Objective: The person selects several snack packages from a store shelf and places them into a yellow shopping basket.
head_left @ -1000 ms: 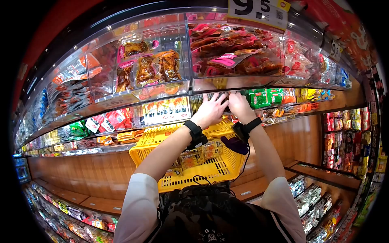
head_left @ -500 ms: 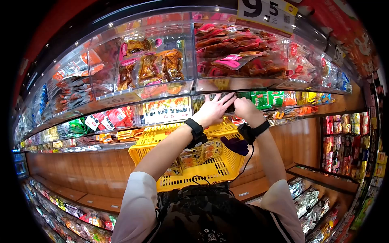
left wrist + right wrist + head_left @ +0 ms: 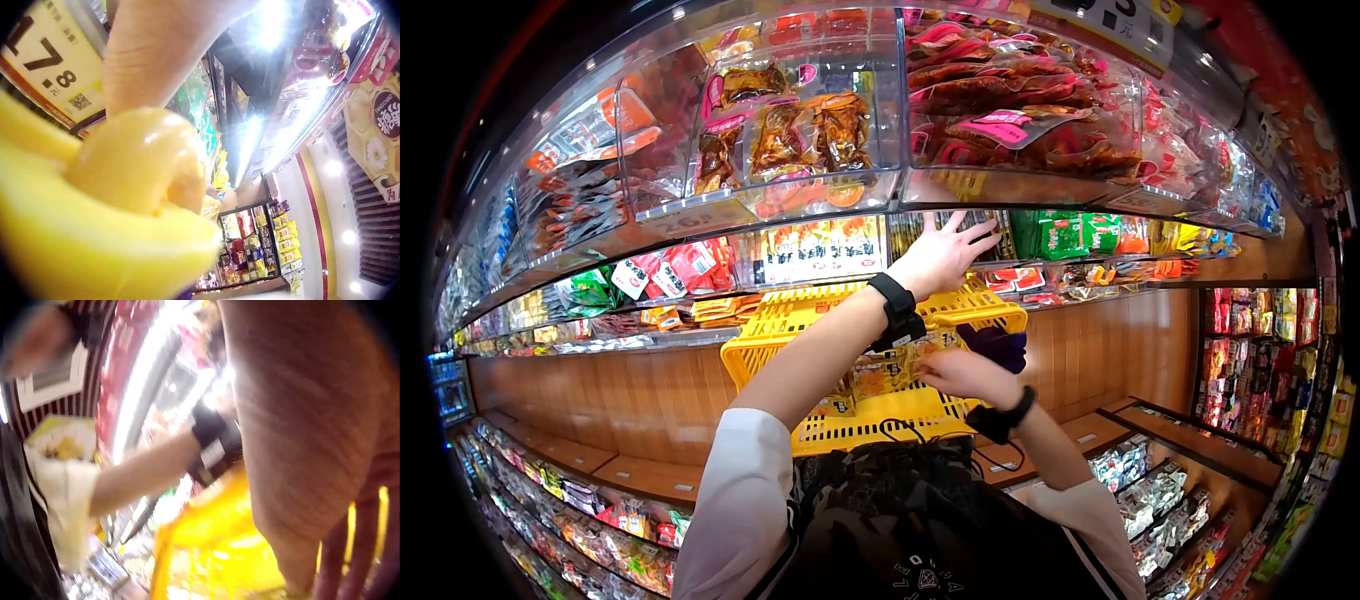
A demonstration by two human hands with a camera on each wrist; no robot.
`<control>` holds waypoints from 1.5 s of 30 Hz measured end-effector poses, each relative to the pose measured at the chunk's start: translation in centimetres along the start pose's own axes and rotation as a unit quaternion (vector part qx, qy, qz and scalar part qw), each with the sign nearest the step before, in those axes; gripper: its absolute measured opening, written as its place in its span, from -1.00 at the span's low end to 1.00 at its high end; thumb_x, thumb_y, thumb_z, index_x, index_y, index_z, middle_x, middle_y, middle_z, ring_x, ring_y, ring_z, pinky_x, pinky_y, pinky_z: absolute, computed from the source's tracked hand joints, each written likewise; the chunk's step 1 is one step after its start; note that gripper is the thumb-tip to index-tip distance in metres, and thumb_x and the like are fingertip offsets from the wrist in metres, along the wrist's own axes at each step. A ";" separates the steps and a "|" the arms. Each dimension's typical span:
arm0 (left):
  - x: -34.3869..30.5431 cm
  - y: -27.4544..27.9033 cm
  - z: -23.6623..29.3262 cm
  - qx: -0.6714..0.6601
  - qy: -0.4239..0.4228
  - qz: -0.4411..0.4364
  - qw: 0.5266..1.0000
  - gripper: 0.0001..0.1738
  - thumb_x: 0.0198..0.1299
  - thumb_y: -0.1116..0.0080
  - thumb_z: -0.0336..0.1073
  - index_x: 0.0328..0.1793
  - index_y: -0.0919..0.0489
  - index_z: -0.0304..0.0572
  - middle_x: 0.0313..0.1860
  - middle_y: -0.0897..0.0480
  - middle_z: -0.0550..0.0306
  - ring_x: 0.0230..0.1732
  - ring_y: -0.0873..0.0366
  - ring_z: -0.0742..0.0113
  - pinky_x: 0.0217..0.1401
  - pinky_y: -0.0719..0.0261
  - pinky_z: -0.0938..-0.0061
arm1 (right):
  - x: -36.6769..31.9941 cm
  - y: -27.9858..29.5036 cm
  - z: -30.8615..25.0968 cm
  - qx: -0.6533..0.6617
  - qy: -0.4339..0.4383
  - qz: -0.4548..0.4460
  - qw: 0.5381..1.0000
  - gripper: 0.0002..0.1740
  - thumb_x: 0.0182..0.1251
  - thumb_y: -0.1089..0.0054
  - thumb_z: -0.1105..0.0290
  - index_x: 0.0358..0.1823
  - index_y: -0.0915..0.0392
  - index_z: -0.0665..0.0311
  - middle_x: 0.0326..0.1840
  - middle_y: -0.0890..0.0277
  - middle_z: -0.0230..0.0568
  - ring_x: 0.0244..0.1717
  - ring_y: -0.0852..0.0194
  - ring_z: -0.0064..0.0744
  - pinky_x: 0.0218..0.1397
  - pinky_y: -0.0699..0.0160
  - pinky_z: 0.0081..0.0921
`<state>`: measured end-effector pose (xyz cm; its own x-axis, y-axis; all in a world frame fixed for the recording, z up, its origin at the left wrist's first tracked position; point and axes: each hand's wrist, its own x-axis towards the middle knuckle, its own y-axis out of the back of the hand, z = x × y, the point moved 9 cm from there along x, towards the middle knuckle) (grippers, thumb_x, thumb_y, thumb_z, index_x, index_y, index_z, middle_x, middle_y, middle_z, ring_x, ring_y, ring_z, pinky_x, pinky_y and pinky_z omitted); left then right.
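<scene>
My left hand (image 3: 948,255) reaches up to the middle shelf, its fingers spread and straight against a row of dark striped packets (image 3: 912,232). Lower down, my right hand (image 3: 960,375) hovers over the yellow shopping basket (image 3: 750,365), beside the orange snack packets (image 3: 880,378) lying in it; whether it grips one is unclear. The right wrist view is blurred and shows only my palm, the yellow basket (image 3: 212,550) and my left forearm (image 3: 144,475). In the left wrist view, the heel of my left hand (image 3: 156,50) sits above a blurred part of the yellow basket (image 3: 94,237).
Clear plastic bins (image 3: 800,140) of packed snacks run overhead, and green packets (image 3: 1060,235) sit to the right of my left hand. A purple item (image 3: 998,345) lies in the basket. A price tag (image 3: 50,69) reads 17.8. Wooden lower shelves (image 3: 650,480) hold more packets.
My right hand has left the shelf and dropped down to the basket. My left hand stays at the shelf and has spread its fingers. The head view has tilted slightly.
</scene>
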<state>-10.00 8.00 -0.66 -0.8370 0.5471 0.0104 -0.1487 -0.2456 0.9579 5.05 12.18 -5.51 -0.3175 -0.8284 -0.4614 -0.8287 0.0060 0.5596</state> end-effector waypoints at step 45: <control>-0.2 -0.1 -0.2 -0.016 0.013 0.012 1.000 -0.08 0.14 -0.31 -0.16 0.67 -0.21 0.27 0.68 -0.12 0.05 0.64 -0.07 -0.21 0.36 -0.19 -0.60 | -4.1 21.9 4.8 -0.286 -0.202 0.465 0.813 -0.67 0.39 -0.12 0.40 0.11 -0.42 0.39 -0.15 -0.64 0.10 -0.32 -0.69 0.11 -0.34 -0.67 -0.11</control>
<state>-9.87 7.75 -0.82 -0.8540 0.5197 0.0256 -0.1445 -0.2841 0.9478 -13.98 18.40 5.35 -0.9053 -0.3632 0.2202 0.1688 0.1680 0.9712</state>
